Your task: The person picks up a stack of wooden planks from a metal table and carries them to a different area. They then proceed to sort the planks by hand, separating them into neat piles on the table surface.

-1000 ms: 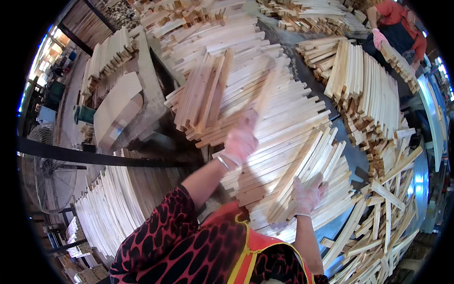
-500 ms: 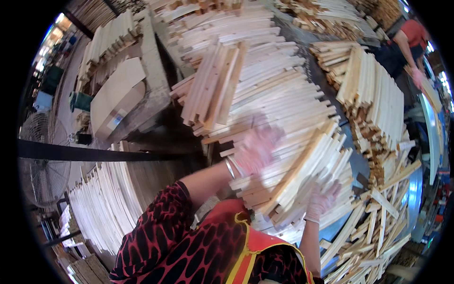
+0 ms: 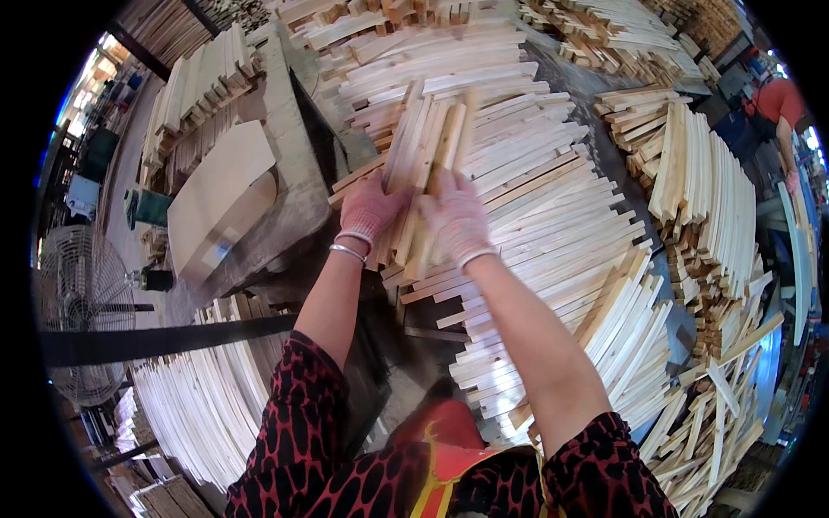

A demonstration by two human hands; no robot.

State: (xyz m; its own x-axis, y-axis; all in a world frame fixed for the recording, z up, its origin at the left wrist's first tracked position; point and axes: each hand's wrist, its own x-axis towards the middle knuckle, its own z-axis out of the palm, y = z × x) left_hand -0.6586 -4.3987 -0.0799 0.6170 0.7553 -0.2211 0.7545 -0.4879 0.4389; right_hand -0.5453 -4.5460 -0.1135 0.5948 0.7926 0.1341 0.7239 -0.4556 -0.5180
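Note:
A small bundle of pale wooden strips (image 3: 421,142) lies crosswise on top of a wide layer of similar strips (image 3: 535,207). My left hand (image 3: 371,209), in a pinkish knit glove, grips the bundle's left side near its close end. Against the right side presses my right hand (image 3: 456,217), gloved alike, its fingers curled over the outer strips. The bundle's right-hand strips are smeared by motion. To the right, another group of strips (image 3: 623,302) lies at a slant on the same layer.
A stack of strips (image 3: 704,181) stands at the right, with a jumbled pile of loose strips (image 3: 712,423) below it. Cardboard (image 3: 223,190) lies at the left, above a dark bar (image 3: 173,339) and a fan (image 3: 82,298). A person in red (image 3: 779,104) is at far right.
Both my hands have moved away from the slanted strips, up and to the left, and closed on the bundle from its two sides. The view has shifted slightly.

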